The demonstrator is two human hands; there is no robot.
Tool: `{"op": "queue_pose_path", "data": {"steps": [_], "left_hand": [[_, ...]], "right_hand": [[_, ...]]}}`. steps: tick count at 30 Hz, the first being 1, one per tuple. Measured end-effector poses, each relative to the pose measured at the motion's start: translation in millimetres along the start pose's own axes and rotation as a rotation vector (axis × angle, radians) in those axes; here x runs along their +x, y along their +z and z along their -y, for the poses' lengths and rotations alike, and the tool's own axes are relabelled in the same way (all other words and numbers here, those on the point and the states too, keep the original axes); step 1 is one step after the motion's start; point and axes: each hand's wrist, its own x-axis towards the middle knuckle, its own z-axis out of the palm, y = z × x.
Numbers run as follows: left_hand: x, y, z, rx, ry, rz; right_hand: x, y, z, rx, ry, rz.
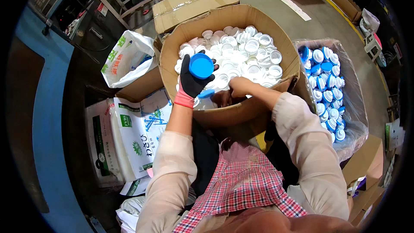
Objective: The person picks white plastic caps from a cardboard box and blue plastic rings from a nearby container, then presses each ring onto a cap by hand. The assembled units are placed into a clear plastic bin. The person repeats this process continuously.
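Observation:
My left hand (192, 82), in a black glove with a pink cuff, holds a round blue cap (201, 66), its hollow side facing up. Below that hand, a second blue cap (206, 93) lies at the near side of a large cardboard box (172, 39). White plastic caps (235, 54) are heaped inside the box. Bare and bent at the wrist, my right hand (242, 88) reaches in over the near edge, right of the left hand. Its fingers are curled downward; their tips and anything between them are hidden.
To the right stands a plastic-lined box (360, 116) of stacked blue-and-white cap assemblies (330, 90). A white plastic bag (129, 58) is at the left, above a printed carton (103, 146) with thin blue pieces (153, 121) on it. Behind the big box sits a taped carton (194, 4).

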Motion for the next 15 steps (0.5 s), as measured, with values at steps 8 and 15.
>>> {"op": "queue_pose_path", "data": {"steps": [8,15], "left_hand": [[26,20,67,1.561,0.777,-0.198],[46,22,64,-0.265,-0.197,0.188]], "right_hand": [[-87,-66,2,1.02,-0.342,-0.756],[-83,-55,15,0.113,-0.585,-0.884]]}}
